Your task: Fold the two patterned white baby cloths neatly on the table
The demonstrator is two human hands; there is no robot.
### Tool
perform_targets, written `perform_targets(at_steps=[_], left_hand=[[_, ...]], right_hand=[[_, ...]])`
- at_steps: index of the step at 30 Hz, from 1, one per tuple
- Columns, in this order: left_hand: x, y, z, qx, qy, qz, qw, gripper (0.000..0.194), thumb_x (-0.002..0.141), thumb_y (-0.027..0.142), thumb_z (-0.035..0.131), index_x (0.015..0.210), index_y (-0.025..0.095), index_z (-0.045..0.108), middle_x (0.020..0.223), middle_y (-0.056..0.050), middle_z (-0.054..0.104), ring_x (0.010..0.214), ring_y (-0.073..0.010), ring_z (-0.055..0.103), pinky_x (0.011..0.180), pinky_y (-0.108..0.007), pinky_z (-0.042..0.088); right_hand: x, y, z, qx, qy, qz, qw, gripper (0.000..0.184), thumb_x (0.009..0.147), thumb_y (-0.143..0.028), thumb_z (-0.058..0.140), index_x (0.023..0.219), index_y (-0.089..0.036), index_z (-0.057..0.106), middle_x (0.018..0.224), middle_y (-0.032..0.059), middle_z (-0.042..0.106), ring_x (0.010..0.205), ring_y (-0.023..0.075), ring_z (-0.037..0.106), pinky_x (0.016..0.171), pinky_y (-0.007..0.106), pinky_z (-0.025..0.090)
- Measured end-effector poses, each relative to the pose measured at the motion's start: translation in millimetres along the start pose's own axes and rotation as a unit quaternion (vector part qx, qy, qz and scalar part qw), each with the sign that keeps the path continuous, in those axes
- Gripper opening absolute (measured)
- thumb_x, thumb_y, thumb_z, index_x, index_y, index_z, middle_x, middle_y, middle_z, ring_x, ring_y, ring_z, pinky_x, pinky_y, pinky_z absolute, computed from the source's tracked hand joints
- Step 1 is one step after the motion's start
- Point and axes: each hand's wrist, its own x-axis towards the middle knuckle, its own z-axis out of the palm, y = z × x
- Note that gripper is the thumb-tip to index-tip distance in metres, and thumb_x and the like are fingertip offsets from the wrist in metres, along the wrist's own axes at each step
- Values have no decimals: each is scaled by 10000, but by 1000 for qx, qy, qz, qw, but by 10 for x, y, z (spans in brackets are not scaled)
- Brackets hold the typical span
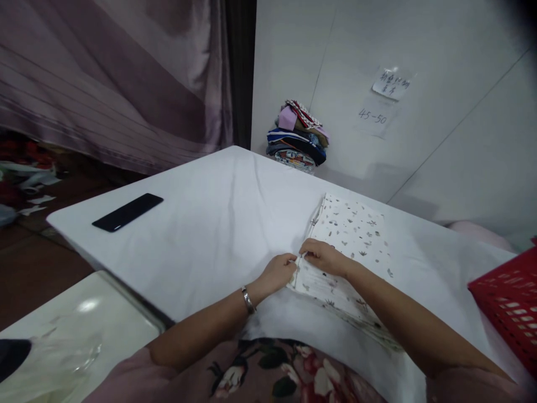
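A folded white cloth (352, 232) with a small leaf print lies on the white-covered table (201, 224), to the right of its middle. At the cloth's near left edge, my left hand (279, 271) is closed, with thumb and fingers pinching the border. Just right of it, my right hand (323, 256) also has its fingers closed on the same edge, and its forearm crosses over the cloth. The two hands are close together but apart. Several layers show along the cloth's left and near sides. My right forearm hides part of the print.
A black phone (128, 212) lies on the table's left part. Folded clothes (297, 137) are stacked at the far edge by the wall. A red plastic basket (509, 296) stands at the right. A second white surface (79, 324) with clear plastic is at lower left.
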Motion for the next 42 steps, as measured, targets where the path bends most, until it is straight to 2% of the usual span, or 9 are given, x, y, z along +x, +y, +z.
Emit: perform_targets(at_steps=[5, 9, 15, 26, 29, 32, 36, 39, 42], left_hand=[[0, -34, -3, -29, -23, -1, 999, 381, 703, 196, 422, 1015, 122, 629, 662, 2, 599, 540, -100, 479, 493, -206, 321], [-6, -41, -9, -46, -40, -9, 998, 454, 682, 157, 435, 1106, 97, 585, 599, 17, 545, 499, -86, 447, 464, -196, 293], [-35, -1, -45, -64, -63, 14, 996, 373, 682, 172, 465, 1017, 112, 618, 644, 10, 549, 531, -86, 444, 472, -189, 297], [-134, 53, -82, -114, -99, 19, 988, 312, 719, 227, 473, 984, 126, 604, 654, 17, 532, 539, -91, 443, 496, -197, 335], [-167, 80, -80, -82, -80, 48, 992, 308, 756, 307, 489, 988, 141, 607, 690, 12, 557, 588, -110, 475, 536, -211, 364], [-203, 89, -47, -33, -37, 74, 996, 339, 735, 344, 556, 1012, 156, 607, 817, -14, 624, 711, -150, 533, 632, -236, 404], [-219, 58, 20, -11, 0, 58, 998, 352, 749, 298, 535, 1066, 157, 594, 890, -37, 658, 778, -180, 565, 692, -259, 423], [-227, 48, 46, -15, 10, 56, 998, 379, 754, 265, 519, 1113, 157, 575, 943, -47, 666, 805, -184, 579, 707, -258, 425], [-245, 67, 48, -7, 17, 51, 999, 415, 753, 261, 516, 1156, 164, 553, 971, -51, 664, 825, -190, 583, 721, -261, 419]], right_hand=[[-92, -181, -59, -49, -52, -25, 997, 320, 747, -60, 488, 1010, -207, 595, 950, 39, 573, 713, 123, 542, 658, 241, 438], [-104, -217, -43, -33, -76, -37, 996, 230, 785, -91, 487, 938, -200, 619, 930, 42, 596, 809, 149, 565, 719, 260, 440], [-55, -195, 16, 54, -31, 7, 998, 161, 815, -124, 494, 829, -191, 640, 817, 27, 603, 759, 140, 569, 697, 245, 438], [-63, -202, 93, 61, 2, 27, 998, 130, 800, -118, 512, 800, -186, 622, 785, 12, 579, 743, 133, 549, 696, 245, 418], [-71, -190, 124, 67, 6, 17, 998, 136, 790, -98, 516, 808, -188, 616, 801, 15, 572, 762, 136, 547, 706, 249, 420], [-82, -189, 153, 78, 12, 12, 997, 142, 786, -85, 524, 819, -193, 611, 813, 13, 574, 770, 136, 549, 704, 249, 425], [-88, -149, 126, 83, 11, 3, 997, 162, 797, -104, 520, 886, -203, 612, 863, 18, 578, 762, 130, 552, 694, 248, 442], [-63, 2, 31, 79, 22, -4, 997, 286, 787, -79, 478, 1012, -210, 597, 1035, 51, 579, 821, 134, 566, 715, 259, 459], [-2, 241, -102, 42, 42, 6, 998, 346, 775, -67, 443, 1050, -206, 601, 1164, 78, 554, 983, 172, 558, 786, 301, 467]])
